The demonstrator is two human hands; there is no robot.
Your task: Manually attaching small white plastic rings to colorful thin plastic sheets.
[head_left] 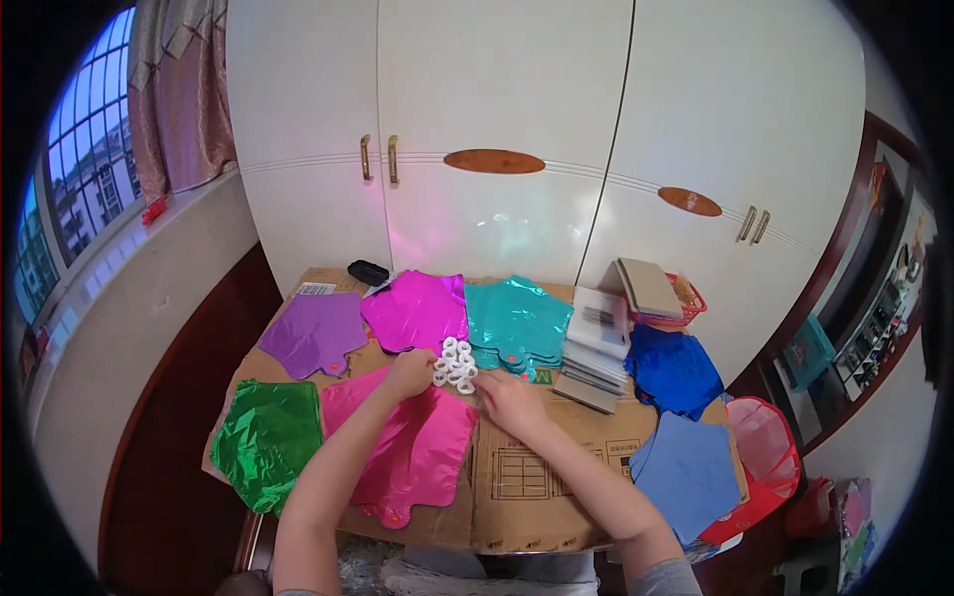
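Observation:
A cluster of small white rings (455, 364) lies at the middle of the cardboard-topped table. My left hand (409, 375) reaches to the cluster's left side, its fingertips at the rings and partly hidden. On the other side my right hand (510, 400) has its fingers stretched toward the rings, close to or touching the edge. Under my left forearm spreads a pink foil balloon (422, 447), lying flat. Just beyond the rings are a stack of teal foil balloons (519, 320) and a magenta foil balloon (417, 310).
Purple (316, 333) and green foil balloons (266, 437) lie at the left, dark blue (676, 368) and light blue ones (688, 477) at the right. Clear-wrapped flat packs (594, 343) and a red basket (686, 303) stand back right. White cabinets (497, 89) rise behind.

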